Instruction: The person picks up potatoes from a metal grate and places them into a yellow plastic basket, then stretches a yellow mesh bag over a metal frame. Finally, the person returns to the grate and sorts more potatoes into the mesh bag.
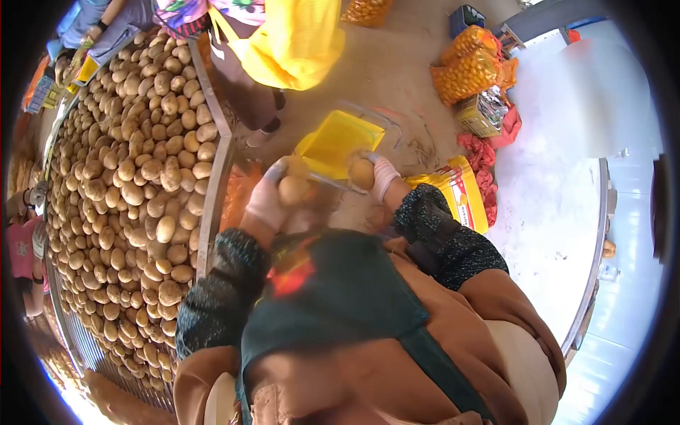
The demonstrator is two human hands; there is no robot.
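Gripping: the left hand [268, 200], in a pale glove, is closed round the left-hand potato [294, 190] and holds it up in front of the chest.
Other hand: the right hand [382, 176], gloved too, is clasped on the right-hand potato [361, 173], right at the near lip of the yellow mesh bag [340, 138].
Where the potatoes are: both are up in the gloves, and neither is down in the bag yet. Whether the right one touches the rim or hangs just over it, I can't tell.
Bag: its mouth gapes open toward the person. I see no potatoes inside from here, though the bottom is hidden.
Done so far, I'd say: quite a bit. Filled net sacks [471, 71] sit stacked across the floor, well apart from the hands.
Left to do, I'd say: loads. The sorting table [216, 177] on the person's left is heaped rim to rim with loose potatoes [134, 184].
This bag: only at the start of its fill, by my reckoning.
Nearby: a co-worker further up the table holds another yellow net [297, 42], and that one belongs to them, not to these hands.
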